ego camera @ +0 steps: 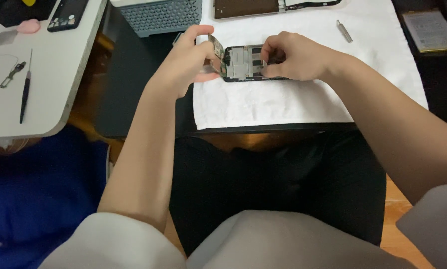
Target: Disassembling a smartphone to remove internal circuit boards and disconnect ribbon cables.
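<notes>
Nearest the camera are 2 pale sleeves and black trousers over the lap, with a blue cloth (39, 199) low on the left and a strip of wooden floor low on the right. Both bare forearms reach up from there to a white towel (283, 102) spread on a dark table.

The opened phone frame (248, 63) lies flat on the towel, its inner side up, between the 2 hands. The left hand (186, 62) is partly closed: thumb and fingers pinch a small circuit board (216, 52), tilted up on edge just at the frame's left end. The right hand (293, 56) is curled over the frame's right half, fingertips pressed down on it; whether it grips anything else cannot be told.

To the left stands a separate white table (59, 79) with a slim black screwdriver (25, 89), a small metal tool (12, 74), a pink pad (28, 26) and a dark phone part (66, 15) farther back.

Beyond the hands, a grey perforated box (159, 15) sits at the top, a flat brown panel (246, 7) lies at the towel's far edge, and a small silver bit (344, 31) rests to the right. At the far right, a rectangular pack (430, 31) with a pale label lies on a dark surface.
</notes>
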